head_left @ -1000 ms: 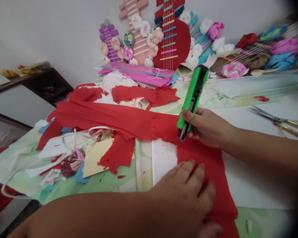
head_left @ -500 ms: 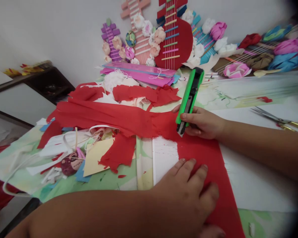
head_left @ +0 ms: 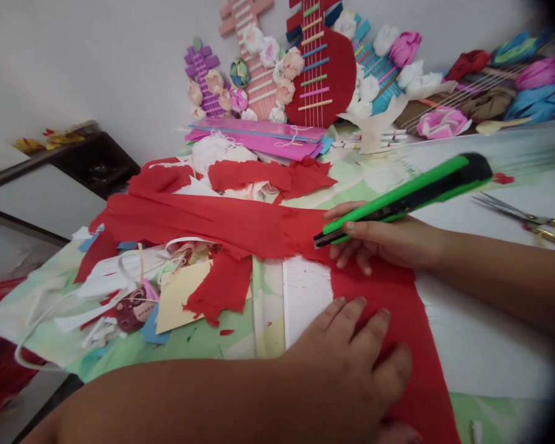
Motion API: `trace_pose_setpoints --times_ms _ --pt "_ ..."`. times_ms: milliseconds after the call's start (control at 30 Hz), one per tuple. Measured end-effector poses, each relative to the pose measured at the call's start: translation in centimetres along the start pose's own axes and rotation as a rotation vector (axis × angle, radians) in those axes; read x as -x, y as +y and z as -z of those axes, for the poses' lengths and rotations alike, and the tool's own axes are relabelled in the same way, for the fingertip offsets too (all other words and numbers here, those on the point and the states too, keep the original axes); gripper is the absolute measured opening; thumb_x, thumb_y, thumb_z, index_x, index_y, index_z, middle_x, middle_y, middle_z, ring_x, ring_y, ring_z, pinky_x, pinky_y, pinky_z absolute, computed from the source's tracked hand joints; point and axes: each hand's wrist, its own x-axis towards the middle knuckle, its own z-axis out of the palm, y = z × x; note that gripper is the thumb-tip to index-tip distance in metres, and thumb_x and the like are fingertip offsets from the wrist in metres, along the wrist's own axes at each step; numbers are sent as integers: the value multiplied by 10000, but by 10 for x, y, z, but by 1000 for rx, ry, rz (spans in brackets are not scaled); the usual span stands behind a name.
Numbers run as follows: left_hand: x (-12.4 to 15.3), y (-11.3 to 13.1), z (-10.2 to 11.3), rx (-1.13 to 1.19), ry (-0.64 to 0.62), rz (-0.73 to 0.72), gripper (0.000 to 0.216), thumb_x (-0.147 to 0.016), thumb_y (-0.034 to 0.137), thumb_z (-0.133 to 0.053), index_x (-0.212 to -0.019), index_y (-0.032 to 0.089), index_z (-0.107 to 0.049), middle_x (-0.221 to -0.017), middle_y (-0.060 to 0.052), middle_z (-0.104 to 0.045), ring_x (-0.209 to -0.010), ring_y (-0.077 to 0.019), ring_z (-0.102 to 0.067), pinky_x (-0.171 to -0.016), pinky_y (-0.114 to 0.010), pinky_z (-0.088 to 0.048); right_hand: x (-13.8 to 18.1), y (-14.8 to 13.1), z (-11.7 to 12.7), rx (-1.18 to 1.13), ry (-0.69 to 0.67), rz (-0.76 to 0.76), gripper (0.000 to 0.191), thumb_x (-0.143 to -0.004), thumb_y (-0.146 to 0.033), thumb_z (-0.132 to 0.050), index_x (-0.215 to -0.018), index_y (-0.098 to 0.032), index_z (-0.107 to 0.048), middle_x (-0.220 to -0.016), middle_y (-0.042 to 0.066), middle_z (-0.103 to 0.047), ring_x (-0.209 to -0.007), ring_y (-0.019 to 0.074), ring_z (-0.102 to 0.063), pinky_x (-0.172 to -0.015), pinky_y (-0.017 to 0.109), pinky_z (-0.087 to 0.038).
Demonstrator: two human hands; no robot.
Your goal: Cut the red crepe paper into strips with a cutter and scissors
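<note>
My right hand grips a green and black utility knife, now tipped low with its tip at the torn upper edge of a red paper sheet. My left hand lies flat on that sheet, fingers spread, pressing it down beside a white board underneath. A long strip of red crepe paper runs leftward from the knife tip.
Scissors lie at the right edge. Paper flowers and foam guitar shapes lean against the wall at the back. Yellow card, white strips and red scraps litter the left. A dark shelf stands at far left.
The knife has swung from nearly upright to almost level, its rear end dropping to the right. My right hand shifted slightly up along the red paper's edge. My left hand stayed put.
</note>
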Motion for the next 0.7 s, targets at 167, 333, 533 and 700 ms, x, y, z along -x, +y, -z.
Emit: trace_pose_setpoints --times_ms 167,333,533,700 --pt "1 0 0 -2 41 4 576 -838 561 -364 -1260 175 -433 -1317 -140 -410 -1209 -333 -330 -979 -437 -290 2 9 5 45 -36 92 265 -728 -322 -609 -928 -221 -468 -558 -56 -522 -444 67 -473 -371 163 -347" --pt "3 0 5 66 -19 10 569 -851 534 -357 -1280 165 -408 -1344 -156 -365 -1231 -353 -299 -997 -451 -275 5 4 2 311 141 210 168 -698 -283 -634 -785 -214 -509 -620 -33 -538 -527 68 -474 -452 184 -360" --pt "5 -1 7 205 -83 199 608 -815 592 -344 -1283 209 -410 -1351 -199 -329 -1246 -472 -178 -930 -621 -248 13 -8 -7 527 56 223 140 -713 -294 -595 -666 -177 -534 -639 -16 -554 -603 97 -514 -530 212 -395" --pt "2 -4 7 252 -143 190 637 -801 601 -351 -1304 212 -389 -1356 -221 -312 -1238 -497 -155 -908 -675 -197 14 -6 -3 589 79 306 110 -727 -269 -576 -783 -176 -558 -702 -4 -572 -635 100 -534 -566 222 -418"
